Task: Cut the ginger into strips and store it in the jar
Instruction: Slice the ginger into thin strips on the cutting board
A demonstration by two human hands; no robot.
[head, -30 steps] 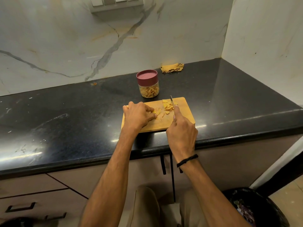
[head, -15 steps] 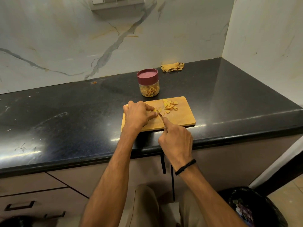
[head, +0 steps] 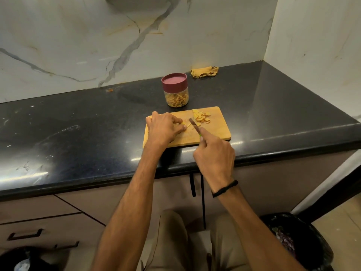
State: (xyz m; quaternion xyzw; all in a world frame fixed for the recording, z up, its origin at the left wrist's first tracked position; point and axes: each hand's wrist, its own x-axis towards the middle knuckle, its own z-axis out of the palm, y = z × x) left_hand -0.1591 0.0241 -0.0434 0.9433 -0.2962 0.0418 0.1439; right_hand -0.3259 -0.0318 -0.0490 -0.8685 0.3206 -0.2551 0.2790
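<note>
Nearest the bench edge, the right hand (head: 214, 153) is curled tight round the handle of a small narrow-bladed knife (head: 194, 125), forefinger stretched along its back, with the blade angled down and leftward onto the rectangular light wooden cutting board (head: 221, 132). Just beyond and to the left, the left hand (head: 164, 128) lies knuckles-up on the board, its fingers bunched over a small yellow piece of ginger (head: 184, 126) and pinning it beside the blade; most of that piece is hidden under the fingertips. A few thin pale ginger strips (head: 189, 125) lie between the fingertips and the blade, so the cutting looks to be mid-stroke. Further back on the board sits a loose pile of round yellow ginger slices (head: 201, 117), not yet cut into strips, which I judge to be the bulk of the work left. Behind the board, on the black polished stone bench (head: 78, 133), stands the clear round jar (head: 176, 97) under its maroon lid (head: 174, 83), already about half full of strips. So part is stored, and the jar must be reopened for the rest. A crumpled yellow cloth (head: 204, 71) lies at the wall.
</note>
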